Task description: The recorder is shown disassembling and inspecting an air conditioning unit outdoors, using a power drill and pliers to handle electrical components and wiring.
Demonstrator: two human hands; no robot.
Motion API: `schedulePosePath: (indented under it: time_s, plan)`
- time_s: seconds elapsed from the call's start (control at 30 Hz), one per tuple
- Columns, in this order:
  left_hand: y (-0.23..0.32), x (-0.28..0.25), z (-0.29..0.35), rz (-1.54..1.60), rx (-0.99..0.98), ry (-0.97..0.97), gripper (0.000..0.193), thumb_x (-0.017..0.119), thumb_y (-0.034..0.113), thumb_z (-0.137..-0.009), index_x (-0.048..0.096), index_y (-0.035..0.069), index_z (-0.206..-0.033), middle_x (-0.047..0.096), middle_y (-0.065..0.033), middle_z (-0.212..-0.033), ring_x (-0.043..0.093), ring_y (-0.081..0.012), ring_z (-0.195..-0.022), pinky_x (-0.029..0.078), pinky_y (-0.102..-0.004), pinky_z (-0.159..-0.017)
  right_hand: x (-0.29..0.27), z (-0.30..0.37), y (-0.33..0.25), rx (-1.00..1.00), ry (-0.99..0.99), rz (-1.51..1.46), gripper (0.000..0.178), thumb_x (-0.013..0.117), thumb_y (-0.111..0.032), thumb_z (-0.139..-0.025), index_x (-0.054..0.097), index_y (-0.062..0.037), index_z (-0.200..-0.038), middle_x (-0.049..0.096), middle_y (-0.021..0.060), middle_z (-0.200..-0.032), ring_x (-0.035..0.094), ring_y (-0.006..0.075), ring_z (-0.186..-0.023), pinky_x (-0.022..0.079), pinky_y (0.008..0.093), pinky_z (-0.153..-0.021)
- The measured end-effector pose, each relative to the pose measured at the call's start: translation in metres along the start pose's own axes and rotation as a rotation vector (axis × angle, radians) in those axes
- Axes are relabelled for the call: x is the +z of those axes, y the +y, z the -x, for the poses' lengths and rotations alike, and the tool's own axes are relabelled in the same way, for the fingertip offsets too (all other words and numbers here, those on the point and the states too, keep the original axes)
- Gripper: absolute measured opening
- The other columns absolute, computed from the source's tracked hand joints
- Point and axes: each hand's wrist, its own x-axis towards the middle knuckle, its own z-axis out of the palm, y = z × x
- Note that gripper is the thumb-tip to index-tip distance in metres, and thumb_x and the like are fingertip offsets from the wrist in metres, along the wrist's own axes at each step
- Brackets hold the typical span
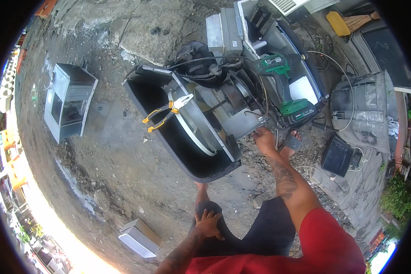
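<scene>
Left hand [209, 223] on knee [210, 211]; one drill [285, 86], one pliers [166, 112].

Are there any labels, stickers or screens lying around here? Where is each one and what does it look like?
Label on the green cordless drill: a small pale rectangle on its upper body, atop the opened appliance.
Label on the drill's battery base: a pale strip on green and black.
Sticker on the grey finned metal block: a small white rectangle near its lower right corner, at the top middle.
No screens show; print is too small to make out.
</scene>
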Motion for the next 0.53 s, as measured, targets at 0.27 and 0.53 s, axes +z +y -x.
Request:
schedulePosePath:
  time_s: [0.27, 0.53]
  plan:
    - [-0.023, 0.040, -0.103, 0.757, 0.359, -0.031, 0.082, 0.072, 0.039, -0.080, 0.037, 0.005, -0.145, 0.042, -0.0240, -0.144, 0.038, -0.0391, -0.135, 0.030, -0.0428, -0.112, 0.087, -0.102, 0.021, -0.016, 0.178, -0.118, 0.034, 0.071, -0.032, -0.084, 0.070, -0.0001, -0.096, 0.069, 0.0154, -0.079, 0.068, 0.0292, -0.076, 0.050, 0.0375, -0.070]
    - [0.034, -0.003, -0.141, 0.815, 0.307, 0.347, 0.057, 0.062, 0.035, -0.089, 0.047, 0.009, -0.138, 0.051, -0.0242, -0.134, 0.048, -0.0394, -0.126, 0.037, -0.0436, -0.108, -0.005, 0.026, -0.018, -0.325, 0.112, 0.327, 0.016, 0.068, -0.021, -0.087, 0.072, -0.0076, -0.095, 0.068, 0.0188, -0.105, 0.067, 0.0328, -0.099, 0.049, 0.0353, -0.097]
